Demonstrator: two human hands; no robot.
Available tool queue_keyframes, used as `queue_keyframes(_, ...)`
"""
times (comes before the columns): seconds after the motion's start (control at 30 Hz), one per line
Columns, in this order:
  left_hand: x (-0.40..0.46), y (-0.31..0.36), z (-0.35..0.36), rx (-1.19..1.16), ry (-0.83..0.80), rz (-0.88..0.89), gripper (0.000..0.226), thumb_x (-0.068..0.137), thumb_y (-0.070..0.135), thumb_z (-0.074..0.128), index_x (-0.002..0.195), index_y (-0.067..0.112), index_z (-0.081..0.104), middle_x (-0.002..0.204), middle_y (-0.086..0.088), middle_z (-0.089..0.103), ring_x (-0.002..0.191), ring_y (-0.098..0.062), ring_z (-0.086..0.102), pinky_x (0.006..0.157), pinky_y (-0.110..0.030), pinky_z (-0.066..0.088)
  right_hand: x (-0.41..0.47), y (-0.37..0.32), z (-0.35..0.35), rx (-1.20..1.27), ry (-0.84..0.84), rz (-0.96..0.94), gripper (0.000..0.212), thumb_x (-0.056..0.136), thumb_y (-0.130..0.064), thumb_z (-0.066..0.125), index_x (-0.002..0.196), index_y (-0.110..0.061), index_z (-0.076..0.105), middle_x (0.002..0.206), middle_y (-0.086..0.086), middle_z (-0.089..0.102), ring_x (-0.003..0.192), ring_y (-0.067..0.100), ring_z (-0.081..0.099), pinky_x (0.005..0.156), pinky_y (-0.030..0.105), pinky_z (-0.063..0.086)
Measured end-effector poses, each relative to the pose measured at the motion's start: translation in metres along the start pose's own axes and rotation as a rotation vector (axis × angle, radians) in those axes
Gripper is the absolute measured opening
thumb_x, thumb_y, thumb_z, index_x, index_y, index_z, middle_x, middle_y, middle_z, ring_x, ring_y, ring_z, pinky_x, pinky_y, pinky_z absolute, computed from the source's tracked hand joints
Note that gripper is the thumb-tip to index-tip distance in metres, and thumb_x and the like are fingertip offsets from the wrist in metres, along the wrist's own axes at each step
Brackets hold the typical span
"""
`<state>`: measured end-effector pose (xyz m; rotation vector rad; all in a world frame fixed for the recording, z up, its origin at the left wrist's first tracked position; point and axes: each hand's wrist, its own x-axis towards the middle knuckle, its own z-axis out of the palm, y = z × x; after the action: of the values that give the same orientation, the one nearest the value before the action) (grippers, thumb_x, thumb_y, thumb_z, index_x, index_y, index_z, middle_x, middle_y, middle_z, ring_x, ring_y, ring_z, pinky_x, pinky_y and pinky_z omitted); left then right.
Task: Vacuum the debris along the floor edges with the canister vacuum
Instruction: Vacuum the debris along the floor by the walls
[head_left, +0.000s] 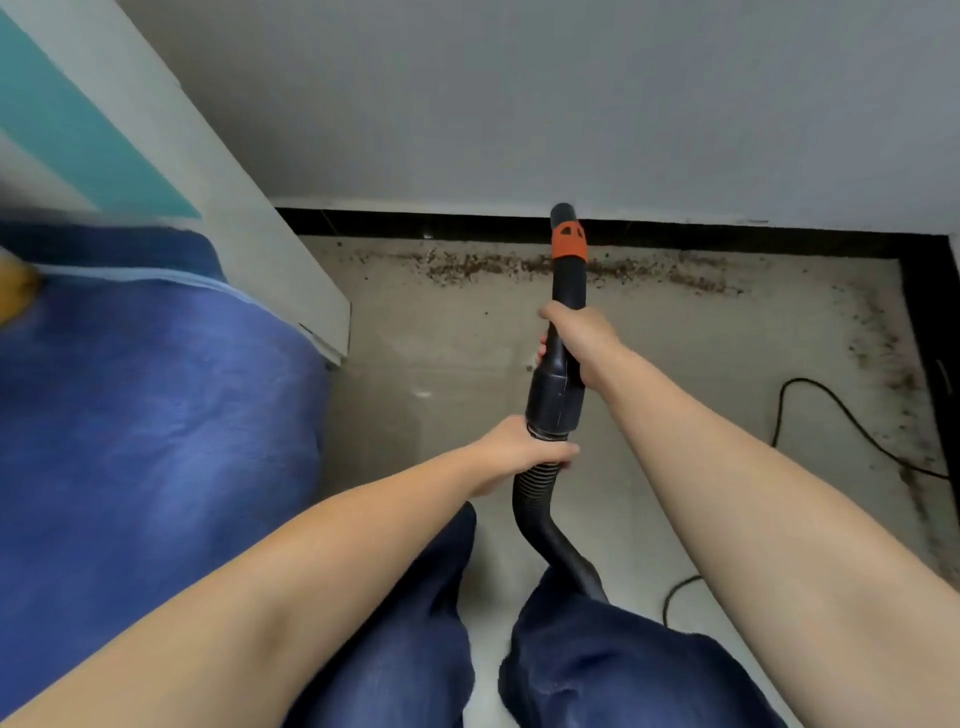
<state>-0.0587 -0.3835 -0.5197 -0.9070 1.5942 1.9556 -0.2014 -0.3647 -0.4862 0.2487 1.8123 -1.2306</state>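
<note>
Black plastic wand (563, 332) with an orange band (569, 242) points away from the person, its tip at the far edge of the floor (441, 338), by the dark baseboard (415, 224). Both arms reach forward, nearly straight. The right hand (582, 343) wraps round the wand's middle from the right, fingers curled under. The left hand (519, 449) grips the ribbed hose (540, 525) just below the wand's collar, thumb across the top. Brown debris (467, 266) lies in a line along the far edge and down the right edge of the floor. A thin black cord (841, 410) loops near the right edge. A blue blanket (145, 415) fills the left side.
</note>
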Motion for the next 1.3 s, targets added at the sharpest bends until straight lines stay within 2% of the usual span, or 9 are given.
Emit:
queue_keyframes(0.13,0.065,-0.034,-0.025,-0.130,-0.067,0.040,0.013,0.088,0.013,0.065,0.075,0.012,0.060,0.065,0.000,0.066,0.060,-0.009,0.063,0.060,-0.018,0.051,0.076,0.024,0.018,-0.002,-0.066,0.000,0.012,0.087,-0.013,0.060,0.091,-0.007,0.050,0.056,0.005,0.053,0.042,0.019,0.052,0.049,0.028,0.050)
queue_keyframes(0.2,0.098,-0.052,-0.033,-0.216,-0.061,0.055,0.016,0.089,0.011,0.063,0.073,0.011,0.060,0.062,-0.001,0.065,0.057,-0.011,0.062,0.059,-0.020,0.052,0.116,0.036,0.028,-0.016,-0.102,-0.009,0.011,0.087,-0.010,0.060,0.091,-0.007,0.049,0.056,0.006,0.052,0.039,0.017,0.051,0.045,0.027,0.050)
queue_keyframes(0.37,0.159,-0.108,-0.046,-0.443,-0.073,0.013,0.014,0.091,0.012,0.062,0.078,0.009,0.057,0.061,-0.003,0.064,0.054,-0.013,0.061,0.056,-0.021,0.052,0.196,0.084,0.066,-0.188,-0.160,0.018,0.011,0.086,-0.007,0.058,0.086,-0.007,0.047,0.059,0.008,0.050,0.034,0.017,0.049,0.041,0.024,0.048)
queue_keyframes(0.53,0.148,-0.121,-0.055,-0.510,-0.005,-0.094,0.012,0.091,0.014,0.064,0.087,0.009,0.054,0.066,-0.010,0.061,0.050,-0.015,0.060,0.051,-0.021,0.050,0.205,0.108,0.088,-0.174,-0.147,0.082,0.012,0.086,-0.006,0.059,0.085,-0.005,0.047,0.055,0.009,0.050,0.033,0.018,0.048,0.039,0.024,0.046)
queue_keyframes(0.73,0.145,-0.106,-0.070,-0.549,0.018,-0.107,0.011,0.090,0.013,0.063,0.091,0.008,0.053,0.064,-0.010,0.061,0.053,-0.017,0.059,0.055,-0.023,0.050,0.206,0.089,0.095,-0.153,-0.114,0.122,0.012,0.086,-0.008,0.060,0.091,-0.005,0.049,0.054,0.008,0.052,0.038,0.019,0.050,0.043,0.027,0.048)
queue_keyframes(0.93,0.163,-0.106,-0.087,-0.693,0.001,-0.187,0.012,0.092,0.012,0.059,0.086,0.009,0.049,0.061,-0.009,0.059,0.050,-0.018,0.059,0.051,-0.022,0.050,0.234,0.087,0.123,-0.233,-0.236,0.049,0.014,0.087,-0.008,0.059,0.093,-0.005,0.047,0.058,0.010,0.050,0.035,0.018,0.049,0.041,0.025,0.046)
queue_keyframes(1.2,0.156,-0.102,-0.072,-0.807,0.035,-0.172,0.010,0.091,0.010,0.060,0.097,0.007,0.052,0.068,-0.011,0.063,0.058,-0.021,0.062,0.063,-0.028,0.053,0.229,0.085,0.128,-0.349,-0.331,0.077,0.013,0.084,-0.007,0.061,0.087,-0.005,0.048,0.047,0.007,0.052,0.035,0.019,0.050,0.042,0.026,0.047)
queue_keyframes(1.3,0.160,-0.112,-0.074,-0.912,0.136,-0.148,0.032,0.090,0.010,0.063,0.119,0.000,0.056,0.094,-0.019,0.064,0.085,-0.030,0.062,0.084,-0.039,0.051,0.228,0.092,0.154,-0.465,-0.398,0.046,0.014,0.083,-0.009,0.061,0.089,-0.005,0.050,0.045,0.004,0.053,0.034,0.018,0.050,0.041,0.024,0.046)
